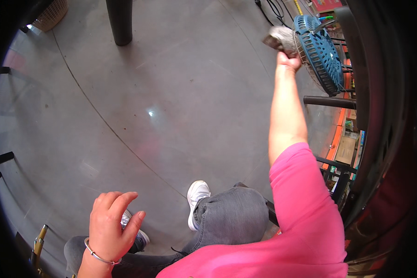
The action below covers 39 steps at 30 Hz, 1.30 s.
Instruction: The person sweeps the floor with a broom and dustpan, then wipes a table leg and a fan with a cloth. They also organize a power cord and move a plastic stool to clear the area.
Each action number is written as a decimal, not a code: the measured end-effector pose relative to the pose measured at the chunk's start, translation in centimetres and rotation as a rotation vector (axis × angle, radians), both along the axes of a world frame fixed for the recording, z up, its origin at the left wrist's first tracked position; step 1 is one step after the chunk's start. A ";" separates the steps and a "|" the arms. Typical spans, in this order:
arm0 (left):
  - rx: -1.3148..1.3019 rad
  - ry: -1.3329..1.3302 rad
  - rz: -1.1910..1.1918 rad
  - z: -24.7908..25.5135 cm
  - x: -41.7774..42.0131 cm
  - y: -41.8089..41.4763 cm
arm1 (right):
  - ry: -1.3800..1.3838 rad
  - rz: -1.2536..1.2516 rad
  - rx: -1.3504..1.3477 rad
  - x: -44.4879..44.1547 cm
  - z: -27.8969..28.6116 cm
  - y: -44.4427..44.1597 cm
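Note:
My right hand (289,62) is stretched out at the upper right with a grey-white cloth (283,39) gripped in it. The cloth lies against the wire guard of a round fan with a blue slotted plastic back (318,52); part of it is blurred. At the lower left, my left hand (109,219) hangs over my lap, fingers loosely curled and apart, holding nothing. A silver bangle (99,257) circles its wrist.
A dark furniture leg (120,24) stands on the grey floor (180,93). A woven plastic basket (52,15) is at the upper left. Black cables (276,10) lie near the fan. Shelves with boxes (346,149) line the right, by a dark bar (328,101).

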<state>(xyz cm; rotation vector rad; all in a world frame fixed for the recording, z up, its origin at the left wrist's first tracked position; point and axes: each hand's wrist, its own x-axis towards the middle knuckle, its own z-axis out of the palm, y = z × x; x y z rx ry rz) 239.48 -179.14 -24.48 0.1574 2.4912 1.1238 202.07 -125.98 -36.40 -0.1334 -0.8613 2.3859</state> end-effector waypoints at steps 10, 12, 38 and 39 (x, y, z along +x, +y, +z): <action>0.057 0.021 -0.004 0.5 -0.8 0.1 | 0.321 -0.603 2.080 -0.8 10.1 -17.4; 0.079 0.044 -0.018 0.4 -0.9 0.0 | 0.249 -0.776 2.451 -3.6 12.6 -13.9; 0.190 0.128 -0.074 3.2 -2.6 -2.3 | -0.538 -0.461 2.814 21.9 11.8 2.8; 0.200 0.134 -0.087 3.3 -2.6 -2.5 | -0.749 -0.507 2.759 23.5 12.5 5.8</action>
